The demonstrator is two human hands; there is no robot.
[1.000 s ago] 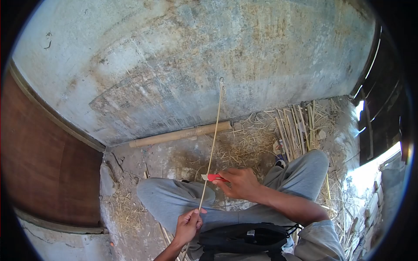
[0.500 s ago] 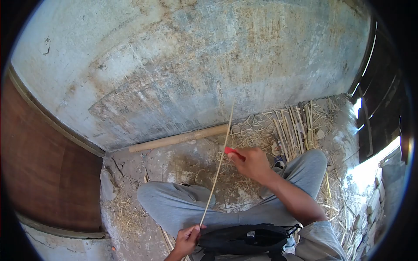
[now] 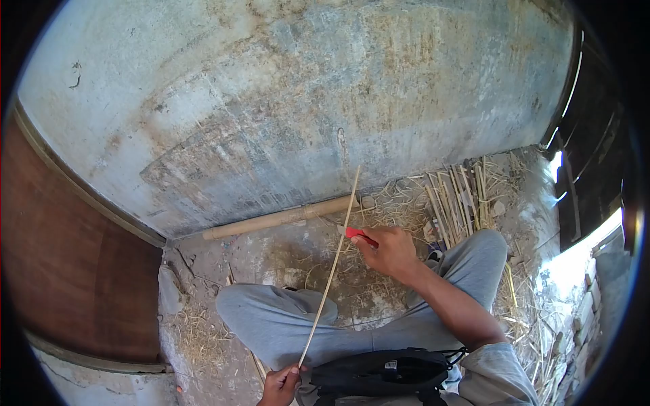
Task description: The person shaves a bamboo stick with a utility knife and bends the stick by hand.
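My left hand (image 3: pixel 282 386), low in the view by the black bag, is closed around the lower end of a thin bamboo strip (image 3: pixel 328 292). The strip slants up and away over my lap, its far tip near the wall's foot. In my closed right hand (image 3: pixel 391 252) is a red-handled knife (image 3: pixel 357 235). Its short blade lies at the strip's upper part; whether it cuts into the strip I cannot tell. My fingers hide part of the handle.
A thick bamboo pole (image 3: pixel 284 218) lies along the foot of the stained wall (image 3: pixel 284 122). Several split bamboo sticks (image 3: pixel 457 203) rest at the right among shavings. A black bag (image 3: pixel 382 371) sits on my lap, between my bent grey-trousered legs. A brown panel (image 3: pixel 81 264) stands left.
My left hand has drawn down and to the left with the strip, whose far tip is lower now. The right hand has shifted slightly left, and the knife blade now shows across the strip.
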